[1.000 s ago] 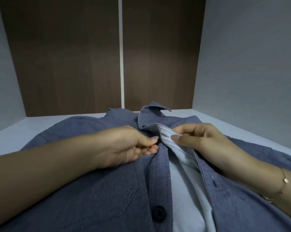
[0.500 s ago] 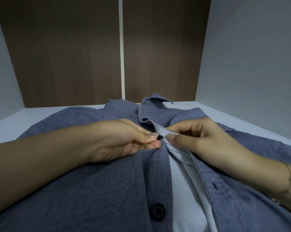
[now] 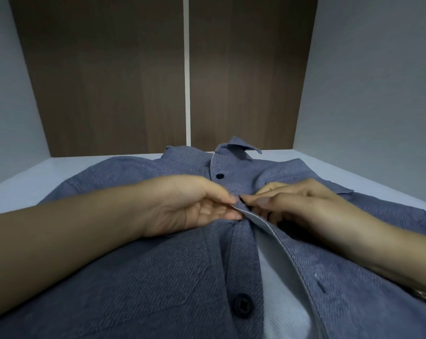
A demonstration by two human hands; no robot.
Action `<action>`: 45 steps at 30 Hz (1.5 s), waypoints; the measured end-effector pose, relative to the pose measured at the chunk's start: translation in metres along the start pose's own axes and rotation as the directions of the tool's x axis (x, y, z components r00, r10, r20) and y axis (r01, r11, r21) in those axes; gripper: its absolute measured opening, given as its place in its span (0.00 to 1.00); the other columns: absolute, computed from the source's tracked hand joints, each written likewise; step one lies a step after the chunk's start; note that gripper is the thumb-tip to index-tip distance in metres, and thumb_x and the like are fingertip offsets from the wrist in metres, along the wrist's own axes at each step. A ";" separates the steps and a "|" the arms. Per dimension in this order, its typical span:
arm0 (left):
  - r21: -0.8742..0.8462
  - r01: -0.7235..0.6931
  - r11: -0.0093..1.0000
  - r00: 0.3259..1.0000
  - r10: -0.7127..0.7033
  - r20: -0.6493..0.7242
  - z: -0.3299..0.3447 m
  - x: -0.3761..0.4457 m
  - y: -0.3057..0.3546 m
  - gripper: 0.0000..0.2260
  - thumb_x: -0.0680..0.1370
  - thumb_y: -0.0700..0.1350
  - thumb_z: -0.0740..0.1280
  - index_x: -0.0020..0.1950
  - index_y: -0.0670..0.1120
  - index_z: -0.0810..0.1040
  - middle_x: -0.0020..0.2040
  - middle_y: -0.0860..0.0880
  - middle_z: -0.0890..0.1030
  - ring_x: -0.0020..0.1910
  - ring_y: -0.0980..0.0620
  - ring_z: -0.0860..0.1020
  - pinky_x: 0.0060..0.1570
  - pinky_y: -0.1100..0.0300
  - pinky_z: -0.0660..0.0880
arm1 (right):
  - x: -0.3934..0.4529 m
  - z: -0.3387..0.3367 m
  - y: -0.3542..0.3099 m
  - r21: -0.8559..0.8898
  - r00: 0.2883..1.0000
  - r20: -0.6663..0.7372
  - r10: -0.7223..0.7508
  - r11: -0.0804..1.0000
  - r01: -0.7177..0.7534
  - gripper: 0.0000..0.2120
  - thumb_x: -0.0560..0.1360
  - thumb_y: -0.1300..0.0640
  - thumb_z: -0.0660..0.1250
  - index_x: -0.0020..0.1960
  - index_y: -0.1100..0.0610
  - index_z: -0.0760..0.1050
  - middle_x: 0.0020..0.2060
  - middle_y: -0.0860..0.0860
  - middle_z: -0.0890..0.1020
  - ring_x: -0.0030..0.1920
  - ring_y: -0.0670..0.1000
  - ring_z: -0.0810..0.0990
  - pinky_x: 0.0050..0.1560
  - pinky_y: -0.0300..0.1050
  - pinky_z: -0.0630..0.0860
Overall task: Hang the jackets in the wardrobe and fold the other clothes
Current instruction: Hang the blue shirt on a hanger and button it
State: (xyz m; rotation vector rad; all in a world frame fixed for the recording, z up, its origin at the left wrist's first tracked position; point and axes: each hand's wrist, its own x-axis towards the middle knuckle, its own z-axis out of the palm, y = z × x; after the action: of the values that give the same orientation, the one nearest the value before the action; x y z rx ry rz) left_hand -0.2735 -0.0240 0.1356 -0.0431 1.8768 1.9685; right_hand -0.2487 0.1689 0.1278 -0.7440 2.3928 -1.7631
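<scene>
Both hands meet at the shirt's front, working on a button.

Your left hand pinches the button-side placket while your right hand pinches the buttonhole edge against it, so the two line up; the button itself is hidden between your fingertips. The blue shirt lies face up on the pale surface, collar toward the brown back panels. The top button is fastened; the lower button sits undone, likely next before folding.
</scene>
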 end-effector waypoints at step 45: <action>0.949 -0.284 0.138 0.924 0.303 0.233 0.043 -0.115 -0.015 0.10 0.69 0.59 0.73 0.42 0.54 0.81 0.37 0.61 0.82 0.30 0.65 0.75 0.34 0.73 0.70 | -0.114 0.016 -0.034 -0.941 0.978 0.061 -0.200 0.317 0.123 0.19 0.65 0.33 0.52 0.40 0.48 0.58 0.36 0.44 0.66 0.32 0.44 0.63 0.30 0.38 0.59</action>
State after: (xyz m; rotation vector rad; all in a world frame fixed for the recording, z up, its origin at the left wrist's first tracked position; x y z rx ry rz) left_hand -0.1528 -0.0141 0.1600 0.7599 2.9609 0.4678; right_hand -0.1318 0.1958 0.1284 -0.9975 3.3816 -0.1028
